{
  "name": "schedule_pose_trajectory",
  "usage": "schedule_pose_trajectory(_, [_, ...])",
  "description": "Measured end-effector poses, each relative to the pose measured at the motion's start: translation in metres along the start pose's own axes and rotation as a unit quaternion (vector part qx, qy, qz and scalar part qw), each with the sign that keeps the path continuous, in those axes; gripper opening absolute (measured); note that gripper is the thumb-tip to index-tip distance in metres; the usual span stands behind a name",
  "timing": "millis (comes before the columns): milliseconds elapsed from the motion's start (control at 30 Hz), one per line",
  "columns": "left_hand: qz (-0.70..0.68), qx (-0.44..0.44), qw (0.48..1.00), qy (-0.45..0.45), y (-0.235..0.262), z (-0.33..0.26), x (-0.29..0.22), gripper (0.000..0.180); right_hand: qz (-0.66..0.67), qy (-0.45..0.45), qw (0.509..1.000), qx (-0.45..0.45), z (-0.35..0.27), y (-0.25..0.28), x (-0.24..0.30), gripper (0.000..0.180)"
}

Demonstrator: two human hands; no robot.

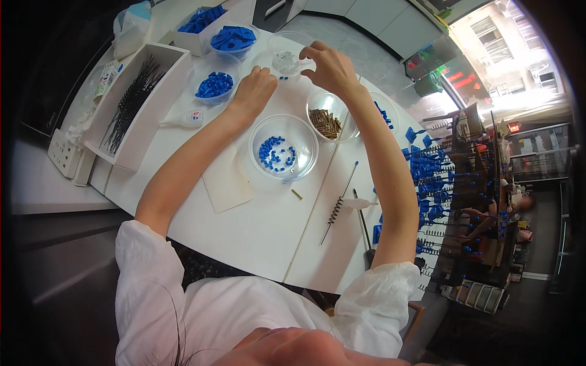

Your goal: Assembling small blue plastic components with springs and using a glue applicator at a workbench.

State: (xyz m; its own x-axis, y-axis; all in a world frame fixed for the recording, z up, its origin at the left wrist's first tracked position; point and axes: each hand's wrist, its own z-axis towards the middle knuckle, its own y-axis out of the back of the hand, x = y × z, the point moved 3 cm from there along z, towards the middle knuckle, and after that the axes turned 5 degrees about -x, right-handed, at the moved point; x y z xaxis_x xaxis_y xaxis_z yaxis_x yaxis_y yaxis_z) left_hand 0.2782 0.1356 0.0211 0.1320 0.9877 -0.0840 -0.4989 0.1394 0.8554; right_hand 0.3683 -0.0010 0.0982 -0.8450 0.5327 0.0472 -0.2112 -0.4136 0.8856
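My left hand (255, 93) is closed, its fingers curled together on the far side of the table; whatever they hold, if anything, is hidden. To its right, my right hand (331, 66) reaches to a clear round bowl (272, 44) of small silvery parts (284, 62). Its thumb and forefinger are apart and curved at the bowl's right side. A few tiny blue pieces (284, 78) lie on the table between the hands. Nearer to me stands a clear tub (253, 135) with small blue cylinders (268, 152). Brass-coloured tubes (325, 124) fill another bowl beneath my right forearm.
Blue parts (215, 85) fill bowls at the far left, beside a white box (174, 61) of black rods. A spring on a rod (336, 210), a brass tube (296, 194) and a paper sheet (227, 186) lie nearer. Many blue pieces with springs (430, 177) crowd the right side.
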Motion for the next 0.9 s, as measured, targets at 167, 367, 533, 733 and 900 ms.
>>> schedule_pose_trajectory(167, [-0.056,0.01,0.998,-0.017,0.017,-0.009,-0.007,0.011,0.006,0.063,0.995,0.074,-0.001,-0.002,0.024,0.019])
schedule_pose_trajectory(367, [-0.192,0.034,0.981,0.017,0.071,-0.009,-0.002,0.011,0.029,0.128,0.982,0.134,0.005,-0.039,0.026,0.026])
schedule_pose_trajectory(533, [-0.329,0.109,0.938,-0.014,0.121,-0.016,-0.024,0.01,0.036,0.092,0.977,0.191,0.01,-0.05,0.031,0.023])
schedule_pose_trajectory(733, [-0.291,0.304,0.904,-0.077,0.137,-0.032,-0.054,0.01,-0.01,0.09,0.981,0.173,0.011,-0.049,0.036,0.011])
schedule_pose_trajectory(900, [-0.386,0.32,0.861,-0.087,0.132,-0.014,-0.035,0.009,0.059,0.1,0.974,0.194,0.008,-0.041,0.03,0.012])
